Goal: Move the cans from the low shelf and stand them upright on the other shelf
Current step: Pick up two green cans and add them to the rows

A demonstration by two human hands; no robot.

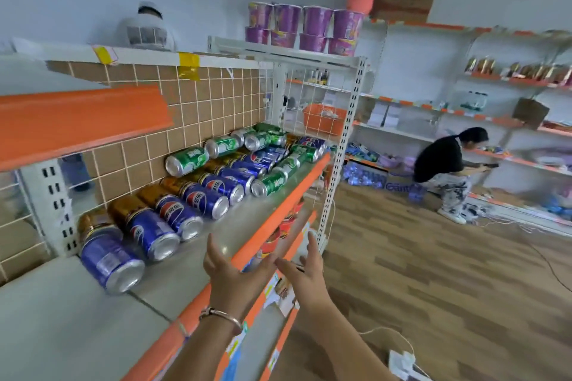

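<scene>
left hand [227,275] and right hand [305,272]: lower centre of frame, fingers spread and relaxed, grasping nothing, raised over the orange shelf edge [278,207]. cans [185,192]: lying on their sides in diagonal rows on the grey shelf [185,269], centre left, against the tiled back panel [198,108]. purple cups [305,29]: upper centre.
</scene>
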